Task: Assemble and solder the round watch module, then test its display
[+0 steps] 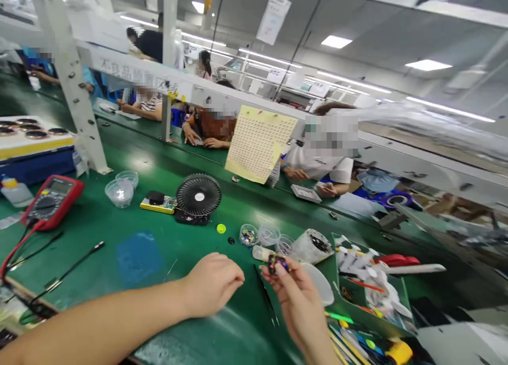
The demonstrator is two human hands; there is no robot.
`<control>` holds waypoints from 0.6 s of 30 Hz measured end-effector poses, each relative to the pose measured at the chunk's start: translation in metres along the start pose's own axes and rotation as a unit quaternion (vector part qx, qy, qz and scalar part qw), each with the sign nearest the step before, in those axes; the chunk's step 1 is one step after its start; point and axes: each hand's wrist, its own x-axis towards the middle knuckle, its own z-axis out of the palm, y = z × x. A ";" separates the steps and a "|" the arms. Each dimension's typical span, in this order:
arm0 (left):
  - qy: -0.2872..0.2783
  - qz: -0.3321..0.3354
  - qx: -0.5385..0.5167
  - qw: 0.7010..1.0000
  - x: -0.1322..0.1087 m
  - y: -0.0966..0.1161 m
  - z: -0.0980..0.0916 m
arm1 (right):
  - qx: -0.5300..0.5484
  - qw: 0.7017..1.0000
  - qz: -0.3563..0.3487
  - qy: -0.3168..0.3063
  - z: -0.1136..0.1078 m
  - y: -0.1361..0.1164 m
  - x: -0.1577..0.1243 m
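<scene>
Low over the green bench, my left hand (pixel 214 284) is curled closed with its back towards me; whatever the fingers may hold is hidden. My right hand (pixel 297 296) pinches a small dark electronic part (pixel 278 264) with coloured spots between thumb and fingers. Black tweezers (pixel 266 296) lie on the bench between both hands. Just beyond the right hand stand a small clear cup of tiny parts (pixel 248 235), a small bottle (pixel 262 253) and a white roll-like container (pixel 313 246). A pale round lid (pixel 317 283) is partly behind the right hand.
A small black fan (pixel 198 197) stands at mid-bench beside a yellow battery with a circuit board (pixel 159 202). On the left are a red multimeter (pixel 51 202) and cables. A green box of tools and bottles (pixel 373 285) is at right. Co-workers sit across the bench.
</scene>
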 end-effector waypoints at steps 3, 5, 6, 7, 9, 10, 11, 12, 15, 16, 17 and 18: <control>-0.020 0.054 0.031 0.998 -0.002 0.001 0.003 | -0.163 0.983 -0.074 -0.042 0.004 -0.031 0.036; -0.041 0.083 0.066 0.994 -0.002 0.001 0.003 | -0.314 0.936 -0.138 -0.085 0.016 -0.049 0.071; -0.052 0.090 0.083 0.991 -0.001 0.000 0.002 | -0.389 0.899 -0.170 -0.105 0.026 -0.056 0.092; -0.064 0.097 0.100 0.988 0.000 0.000 0.002 | -0.458 0.858 -0.202 -0.119 0.036 -0.062 0.113; -0.094 0.117 0.134 0.980 0.002 -0.001 0.001 | -0.593 0.760 -0.228 -0.137 0.062 -0.068 0.158; -0.108 0.129 0.148 0.975 0.003 -0.001 0.001 | -0.656 0.710 -0.208 -0.149 0.075 -0.069 0.181; -0.120 0.142 0.161 0.969 0.004 -0.002 0.000 | -0.682 0.689 -0.187 -0.162 0.088 -0.069 0.202; -0.130 0.154 0.170 0.965 0.004 -0.002 0.000 | -0.696 0.676 -0.170 -0.169 0.100 -0.067 0.221; -0.143 0.179 0.179 0.957 0.006 -0.004 0.000 | -0.722 0.656 -0.141 -0.171 0.124 -0.057 0.263; -0.147 0.187 0.177 0.955 0.006 -0.005 -0.001 | -0.727 0.652 -0.142 -0.164 0.128 -0.052 0.272; -0.150 0.193 0.175 0.954 0.006 -0.006 -0.001 | -0.728 0.651 -0.151 -0.150 0.129 -0.048 0.278; -0.150 0.199 0.173 0.953 0.005 -0.007 -0.002 | -0.729 0.651 -0.164 -0.134 0.128 -0.045 0.282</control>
